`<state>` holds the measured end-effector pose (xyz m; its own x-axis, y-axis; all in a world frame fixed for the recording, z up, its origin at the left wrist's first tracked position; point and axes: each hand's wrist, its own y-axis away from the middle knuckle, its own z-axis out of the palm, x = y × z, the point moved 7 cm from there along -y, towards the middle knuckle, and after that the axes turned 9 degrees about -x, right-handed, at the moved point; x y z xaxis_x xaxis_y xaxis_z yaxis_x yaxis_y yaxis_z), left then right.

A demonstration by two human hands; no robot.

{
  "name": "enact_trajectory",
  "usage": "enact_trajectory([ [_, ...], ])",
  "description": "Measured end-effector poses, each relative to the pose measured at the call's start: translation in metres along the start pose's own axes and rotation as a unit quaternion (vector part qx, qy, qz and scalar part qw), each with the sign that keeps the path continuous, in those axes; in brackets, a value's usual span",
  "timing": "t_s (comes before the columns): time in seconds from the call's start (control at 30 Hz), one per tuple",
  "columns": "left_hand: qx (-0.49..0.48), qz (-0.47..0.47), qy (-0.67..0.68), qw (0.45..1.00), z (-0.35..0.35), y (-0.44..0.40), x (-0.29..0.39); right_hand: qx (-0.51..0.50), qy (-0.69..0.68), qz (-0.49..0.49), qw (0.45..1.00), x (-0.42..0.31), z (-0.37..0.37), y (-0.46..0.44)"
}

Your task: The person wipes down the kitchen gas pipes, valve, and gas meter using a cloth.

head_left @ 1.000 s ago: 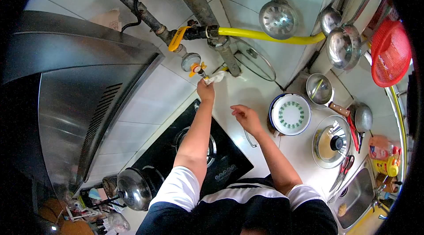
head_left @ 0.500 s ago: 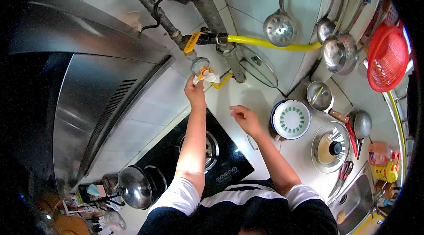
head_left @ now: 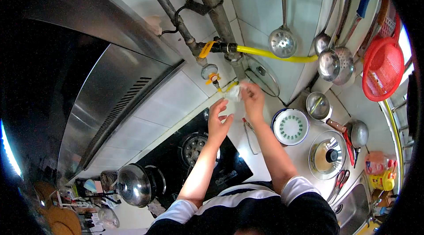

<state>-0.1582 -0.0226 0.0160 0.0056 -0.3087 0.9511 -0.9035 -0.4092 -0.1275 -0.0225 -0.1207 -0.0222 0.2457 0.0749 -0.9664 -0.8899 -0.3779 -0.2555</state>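
Note:
My right hand [head_left: 252, 100] is closed on a crumpled white tissue [head_left: 234, 94], slightly blurred, in front of the wall pipes. Just left of it and lower, my left hand [head_left: 218, 122] is held with its fingers spread and nothing in them. Above the left hand is a round grey gas regulator [head_left: 209, 71] with an orange valve handle [head_left: 213, 78]. A yellow hose [head_left: 278, 54] runs right from the pipe joint. Under my left forearm lies the black gas stove [head_left: 225, 168] with its burner [head_left: 194, 150].
A steel pot [head_left: 134, 185] stands at the stove's left. To the right are a green-patterned white bowl [head_left: 290, 126], a glass-lidded dish [head_left: 327, 155], a saucepan [head_left: 318, 105], scissors [head_left: 341, 180] and a sink [head_left: 355, 210]. Ladles [head_left: 329, 65] and a red strainer [head_left: 383, 71] hang above. A range hood [head_left: 110, 98] juts out left.
The tissue has gone from my left hand at the regulator to my right hand. My left hand has dropped away from the valve and opened; my right has risen toward the pipes.

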Motion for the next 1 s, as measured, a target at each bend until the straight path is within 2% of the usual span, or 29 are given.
enact_trajectory([
  [0.03,0.004,0.01,-0.046,0.999,-0.003,0.006,0.007,0.053,0.011,-0.01,0.998,-0.01,-0.011,-0.015],
  [0.1,0.006,-0.001,-0.033,0.999,-0.007,0.015,0.0,0.108,0.057,-0.084,0.989,-0.058,-0.024,-0.043],
  [0.13,0.001,-0.019,-0.022,1.0,-0.007,0.02,-0.01,0.109,0.056,-0.087,0.989,-0.058,-0.021,-0.06],
  [0.2,-0.004,-0.046,-0.021,0.999,-0.006,0.027,-0.022,0.076,0.247,-0.166,0.952,-0.073,-0.001,-0.082],
  [0.3,-0.005,-0.059,0.013,0.998,-0.003,0.03,-0.03,0.063,0.276,-0.145,0.948,-0.067,0.002,-0.086],
  [0.33,-0.003,-0.061,0.031,0.998,-0.002,0.029,-0.029,0.122,0.285,-0.201,0.929,-0.071,0.002,-0.079],
  [0.37,-0.002,-0.061,0.032,0.998,-0.001,0.027,-0.028,0.121,0.285,-0.202,0.929,-0.068,0.005,-0.076],
  [0.43,-0.002,-0.05,0.02,0.999,0.002,0.02,-0.015,0.162,0.202,-0.19,0.947,-0.062,0.0,-0.073],
  [0.53,-0.016,-0.016,0.022,1.0,0.007,0.01,-0.006,0.161,0.149,-0.136,0.966,-0.048,0.0,-0.072],
  [0.63,-0.013,-0.006,0.041,0.999,0.013,0.008,0.0,0.172,0.17,-0.177,0.954,-0.058,0.0,-0.069],
  [0.77,-0.037,-0.015,0.032,0.999,0.025,0.007,-0.002,0.117,0.243,-0.206,0.941,-0.064,-0.003,-0.074],
  [0.87,-0.048,-0.015,0.026,0.998,0.034,0.005,-0.007,0.05,0.354,-0.278,0.891,-0.077,0.006,-0.077],
  [1.0,-0.065,-0.029,0.048,0.996,0.047,0.002,-0.006,0.004,0.377,-0.343,0.861,-0.078,0.007,-0.078],
])
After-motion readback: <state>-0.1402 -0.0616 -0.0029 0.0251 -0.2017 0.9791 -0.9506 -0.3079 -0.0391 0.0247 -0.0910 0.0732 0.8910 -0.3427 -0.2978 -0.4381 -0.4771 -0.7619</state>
